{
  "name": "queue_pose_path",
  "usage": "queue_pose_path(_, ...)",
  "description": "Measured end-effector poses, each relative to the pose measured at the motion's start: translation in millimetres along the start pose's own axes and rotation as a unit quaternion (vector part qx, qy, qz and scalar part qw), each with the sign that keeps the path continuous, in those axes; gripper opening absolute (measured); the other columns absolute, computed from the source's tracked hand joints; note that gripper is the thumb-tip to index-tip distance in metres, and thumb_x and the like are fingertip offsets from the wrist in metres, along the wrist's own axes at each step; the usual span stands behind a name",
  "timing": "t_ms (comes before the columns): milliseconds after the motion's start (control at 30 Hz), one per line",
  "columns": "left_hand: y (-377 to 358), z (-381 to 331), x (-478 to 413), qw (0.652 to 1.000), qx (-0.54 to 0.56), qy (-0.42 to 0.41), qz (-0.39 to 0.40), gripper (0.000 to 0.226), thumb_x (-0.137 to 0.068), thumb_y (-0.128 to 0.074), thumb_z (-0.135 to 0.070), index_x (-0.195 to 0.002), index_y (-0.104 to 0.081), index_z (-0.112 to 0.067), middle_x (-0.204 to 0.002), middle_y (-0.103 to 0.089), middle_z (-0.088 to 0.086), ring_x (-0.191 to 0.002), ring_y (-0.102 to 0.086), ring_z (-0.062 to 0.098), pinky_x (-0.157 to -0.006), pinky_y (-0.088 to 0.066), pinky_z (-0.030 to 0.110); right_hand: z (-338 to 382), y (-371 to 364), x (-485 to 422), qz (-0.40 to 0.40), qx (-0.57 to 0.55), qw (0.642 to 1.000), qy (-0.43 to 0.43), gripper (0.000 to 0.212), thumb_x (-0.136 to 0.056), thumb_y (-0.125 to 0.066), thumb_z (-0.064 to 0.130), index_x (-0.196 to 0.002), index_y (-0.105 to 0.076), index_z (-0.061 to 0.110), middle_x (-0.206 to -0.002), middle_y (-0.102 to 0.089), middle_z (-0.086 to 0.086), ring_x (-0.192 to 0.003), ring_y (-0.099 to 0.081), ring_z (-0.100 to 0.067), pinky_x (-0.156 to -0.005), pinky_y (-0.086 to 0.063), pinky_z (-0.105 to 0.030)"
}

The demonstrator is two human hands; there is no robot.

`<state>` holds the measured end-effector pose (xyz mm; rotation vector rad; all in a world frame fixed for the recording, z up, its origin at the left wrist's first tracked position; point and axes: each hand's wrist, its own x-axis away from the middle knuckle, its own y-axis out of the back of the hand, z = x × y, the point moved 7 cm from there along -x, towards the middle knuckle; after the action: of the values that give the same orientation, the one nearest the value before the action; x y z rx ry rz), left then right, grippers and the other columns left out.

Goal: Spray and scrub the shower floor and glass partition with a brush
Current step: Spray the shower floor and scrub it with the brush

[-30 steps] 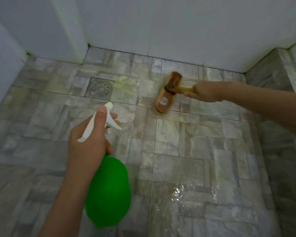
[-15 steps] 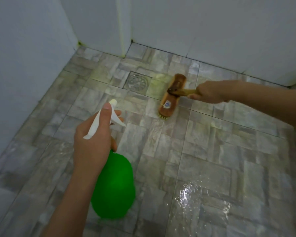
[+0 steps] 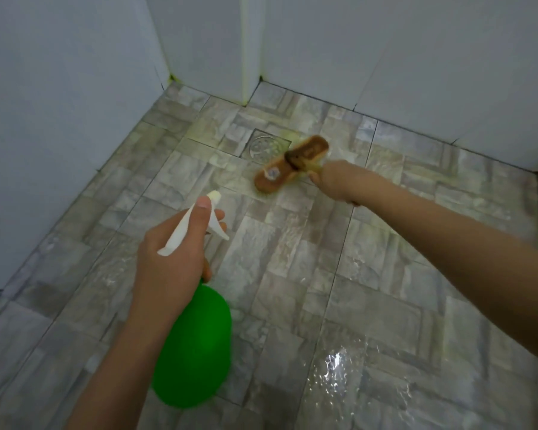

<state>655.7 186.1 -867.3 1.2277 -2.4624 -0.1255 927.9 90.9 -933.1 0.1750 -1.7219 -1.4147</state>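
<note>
Left fingers (image 3: 220, 216) curled over white trigger, thumb lying along sprayer top, so my left hand (image 3: 171, 259) grips green spray bottle (image 3: 196, 352), nozzle aimed toward far left corner. Right hand (image 3: 339, 181) wrapped round handle of wooden brush (image 3: 288, 164). Brush head sits down on shower floor (image 3: 292, 274), right at edge of drain (image 3: 263, 147), near far wall. Yellowish residue on tiles round it. Shiny wet patch (image 3: 339, 367) toward near right edge of floor.

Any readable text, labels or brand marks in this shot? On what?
Brush: a small round sticker on its wooden back, too blurred to read.
Spray bottle: no text visible.
Nothing else carries writing.
</note>
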Motion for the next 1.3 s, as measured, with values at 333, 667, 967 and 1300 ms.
queue_pose_path(333, 3, 7, 42, 0.998, -0.038, 0.009, 0.044, 0.035, -0.1, -0.048, -0.052, -0.076, -0.073, -0.053, -0.09, -0.076, -0.015, -0.041, -0.049, 0.012, -0.043, -0.042, 0.021, -109, -109, 167, 0.03, -0.074, 0.988, -0.129, 0.048, -0.101, -0.028, 0.042, -0.098, -0.057, 0.004, -0.097, -0.065, -0.021, -0.088, -0.062, -0.037, -0.068, -0.044, -0.035)
queue_pose_path(667, 6, 31, 75, 0.996, -0.068, 0.02, 0.058, 0.032, -0.1, -0.049, -0.053, -0.08, -0.074, -0.053, -0.092, -0.078, -0.005, -0.042, -0.05, 0.014, -0.053, -0.044, 0.028, -19, -143, 165, -0.013, -0.179, 0.979, -0.1, 0.04, -0.098, -0.031, 0.051, -0.089, -0.046, 0.015, -0.078, -0.05, -0.003, -0.072, -0.053, -0.026, -0.063, -0.038, -0.032)
queue_pose_path(967, 29, 20, 80, 0.998, -0.056, -0.003, 0.034, 0.03, -0.095, -0.049, -0.062, -0.083, -0.074, -0.052, -0.093, -0.076, 0.008, -0.044, -0.053, 0.014, -0.052, -0.047, 0.03, 14, -195, 297, 0.099, -0.114, 0.981, -0.123, 0.043, -0.097, -0.027, 0.053, -0.098, -0.048, 0.015, -0.079, -0.053, 0.003, -0.083, -0.064, -0.021, -0.071, -0.049, -0.032)
queue_pose_path(1300, 61, 29, 78, 0.999, -0.043, 0.0, -0.002, 0.034, -0.088, -0.046, -0.071, -0.087, -0.074, -0.052, -0.095, -0.072, 0.024, -0.047, -0.055, 0.023, -0.053, -0.049, 0.04, 55, -132, 151, 0.001, -0.203, 0.976, -0.074, 0.044, -0.101, -0.03, 0.044, -0.108, -0.057, 0.01, -0.101, -0.062, -0.015, -0.087, -0.059, -0.031, -0.068, -0.038, -0.031)
